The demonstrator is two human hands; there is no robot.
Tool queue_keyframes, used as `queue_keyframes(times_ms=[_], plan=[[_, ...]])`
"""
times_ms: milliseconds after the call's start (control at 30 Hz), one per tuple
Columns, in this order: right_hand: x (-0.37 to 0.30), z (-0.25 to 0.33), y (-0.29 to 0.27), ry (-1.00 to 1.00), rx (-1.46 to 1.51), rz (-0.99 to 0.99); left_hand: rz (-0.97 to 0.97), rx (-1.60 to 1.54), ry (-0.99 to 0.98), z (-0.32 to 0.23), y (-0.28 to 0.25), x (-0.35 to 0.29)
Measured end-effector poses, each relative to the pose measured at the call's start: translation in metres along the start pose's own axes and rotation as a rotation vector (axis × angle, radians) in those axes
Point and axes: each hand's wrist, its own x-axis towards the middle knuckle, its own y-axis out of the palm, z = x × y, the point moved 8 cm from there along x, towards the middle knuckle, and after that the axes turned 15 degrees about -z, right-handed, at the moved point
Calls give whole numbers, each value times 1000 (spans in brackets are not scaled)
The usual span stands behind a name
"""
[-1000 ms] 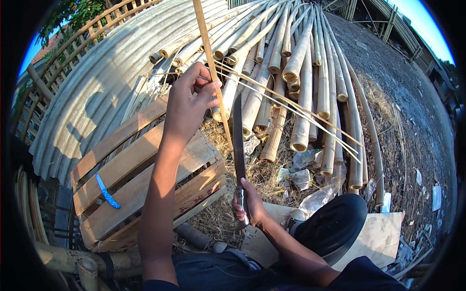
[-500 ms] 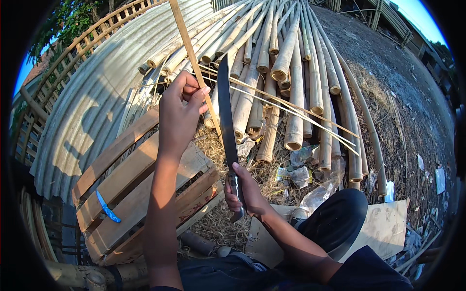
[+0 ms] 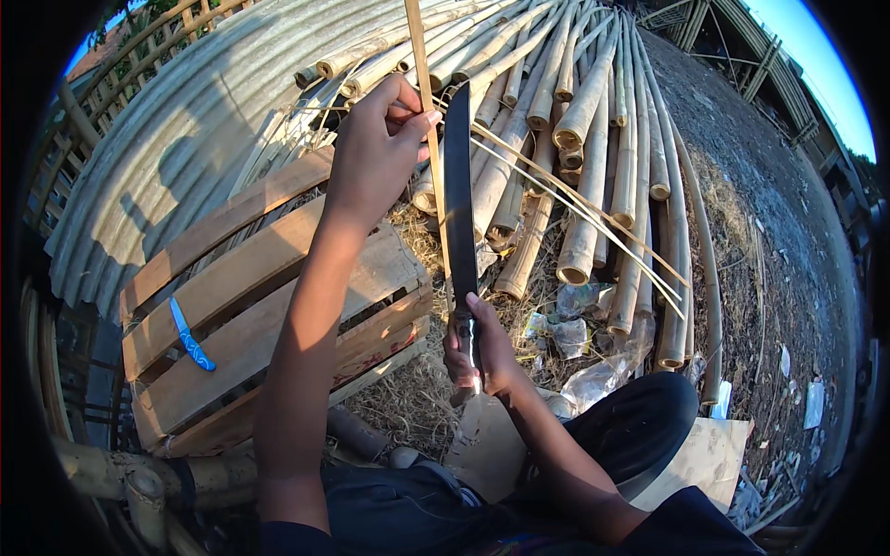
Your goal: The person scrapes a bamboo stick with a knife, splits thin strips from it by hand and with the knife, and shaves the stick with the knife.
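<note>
My left hand (image 3: 385, 153) pinches a long, thin bamboo strip (image 3: 423, 60) between thumb and fingers. The strip stands nearly upright, its lower part running down just left of the blade. In my right hand (image 3: 482, 350) is the handle of a machete (image 3: 459, 190), its long dark blade pointing up. Blade and strip are very close; I cannot tell whether they touch. Behind the blade, several thin bamboo strips (image 3: 593, 215) lie slanting across the pile of bamboo poles (image 3: 584, 236).
At left stands a slatted wooden crate (image 3: 232, 296) with a blue-handled knife (image 3: 193, 335) on top. Corrugated sheeting (image 3: 185, 176) lies beyond it. Cardboard (image 3: 700, 459) and plastic scraps (image 3: 607, 361) lie on the ground by my knee. A thick bamboo pole (image 3: 213, 474) runs along the lower left.
The view has shifted, so the surroundings sit differently. My left hand and the strip are more upright and nearer the blade. Both hands keep their hold.
</note>
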Motion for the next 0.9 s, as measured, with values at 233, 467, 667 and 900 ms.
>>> queue_keyframes(times_ms=[233,467,667,900], plan=[[13,-137,-139,343,-79,-386,-3,-16,29,4,-10,0],[13,-60,-76,10,-172,-153,45,-30,80,-1,-6,-7],[25,-86,-100,63,-148,-196,84,-66,84,-8,-2,-11],[48,-145,-165,236,-201,-492,41,-73,28,-2,-9,-20]])
